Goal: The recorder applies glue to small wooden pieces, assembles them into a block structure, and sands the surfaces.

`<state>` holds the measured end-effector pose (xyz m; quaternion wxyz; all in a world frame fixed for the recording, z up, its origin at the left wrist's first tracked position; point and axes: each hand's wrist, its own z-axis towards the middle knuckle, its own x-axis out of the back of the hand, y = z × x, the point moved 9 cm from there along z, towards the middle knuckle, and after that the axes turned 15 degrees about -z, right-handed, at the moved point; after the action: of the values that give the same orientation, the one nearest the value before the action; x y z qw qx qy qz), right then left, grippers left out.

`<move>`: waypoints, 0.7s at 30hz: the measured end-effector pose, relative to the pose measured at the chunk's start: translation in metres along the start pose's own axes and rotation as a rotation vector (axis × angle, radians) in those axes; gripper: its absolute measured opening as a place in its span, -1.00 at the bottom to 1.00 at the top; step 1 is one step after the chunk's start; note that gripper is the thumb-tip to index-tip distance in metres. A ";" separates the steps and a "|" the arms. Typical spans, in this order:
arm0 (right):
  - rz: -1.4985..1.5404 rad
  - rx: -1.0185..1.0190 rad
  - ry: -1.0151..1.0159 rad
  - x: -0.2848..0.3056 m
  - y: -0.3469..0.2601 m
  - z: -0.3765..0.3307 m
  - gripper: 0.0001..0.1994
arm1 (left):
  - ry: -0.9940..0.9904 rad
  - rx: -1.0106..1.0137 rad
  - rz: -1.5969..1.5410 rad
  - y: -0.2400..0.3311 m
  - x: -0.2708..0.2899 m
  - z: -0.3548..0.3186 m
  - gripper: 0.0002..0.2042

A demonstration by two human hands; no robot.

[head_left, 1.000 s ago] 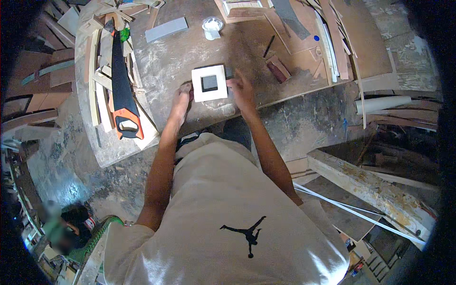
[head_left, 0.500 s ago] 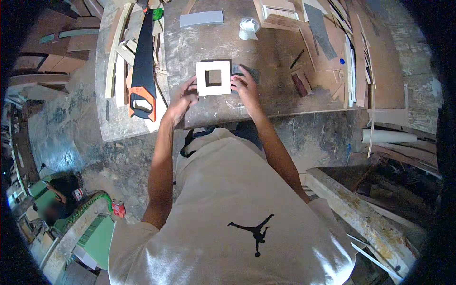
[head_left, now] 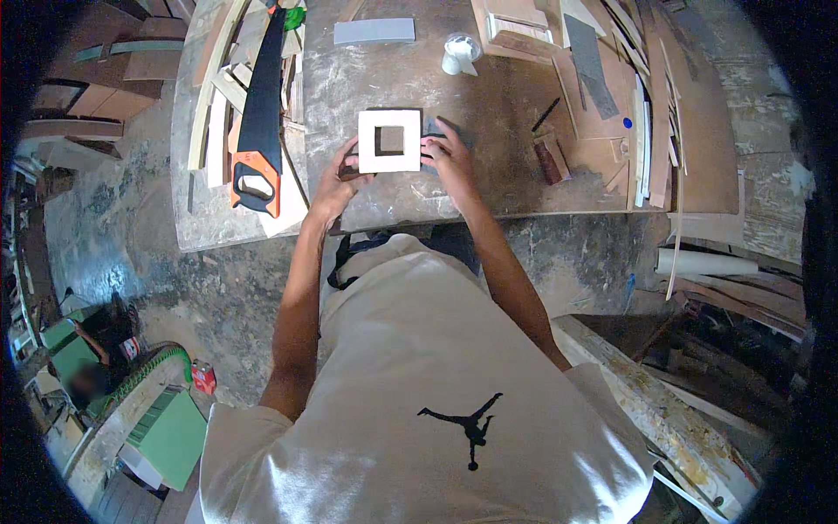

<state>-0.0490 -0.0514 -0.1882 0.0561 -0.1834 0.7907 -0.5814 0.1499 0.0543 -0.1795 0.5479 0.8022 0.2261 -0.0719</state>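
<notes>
Workshop tabletop (head_left: 349, 79), brown, scuffed and dusty, viewed by me from above through the head camera.

Item: one off-white square frame (head_left: 389, 163) with a square opening, at the near part of the tabletop, held between two hands; whether its underside touches the wood I cannot tell. Change: a second ago its opening showed me a dark patch; now it shows brown, and the frame sits squarer in my view.

Left hand (head_left: 334, 183): fingertips pinching the frame's left edge, thumb lower down and apart from the fingers, more open than in the first frame. Right hand (head_left: 450, 162): bent fingers pinching the right edge, one finger extended upward.

Just beside the right hand: one dark grey flat piece (head_left: 431, 127), partly covered.

Farther left: one handsaw (head_left: 260, 105), orange-and-black handle, lying over pale wood strips (head_left: 218, 144). Beyond the frame: one grey slab (head_left: 374, 31); one clear tub (head_left: 461, 50) with white contents. Farther right: one thin dark stick (head_left: 546, 114); one reddish-brown block (head_left: 549, 161); one blue disc (head_left: 627, 122).

Outermost, lower left: one co-worker (head_left: 109, 345), and one red container (head_left: 202, 376), which I could not make out a second ago.
</notes>
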 end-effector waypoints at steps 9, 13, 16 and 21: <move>0.039 -0.023 -0.020 -0.004 -0.001 0.001 -0.44 | 0.031 -0.049 -0.016 0.000 0.003 0.003 -0.17; 0.035 -0.026 -0.032 -0.004 -0.004 0.003 -0.44 | 0.018 -0.042 -0.005 -0.001 0.005 0.004 -0.16; 0.016 -0.034 -0.038 -0.004 -0.007 0.004 -0.43 | 0.013 -0.058 -0.009 -0.003 0.007 0.006 -0.16; -0.005 -0.040 -0.041 -0.006 -0.014 0.005 -0.43 | 0.049 -0.068 0.010 0.002 0.005 0.006 -0.16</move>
<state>-0.0386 -0.0570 -0.1769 0.0675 -0.1982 0.8004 -0.5617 0.1559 0.0500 -0.1824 0.5695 0.7858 0.2377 -0.0416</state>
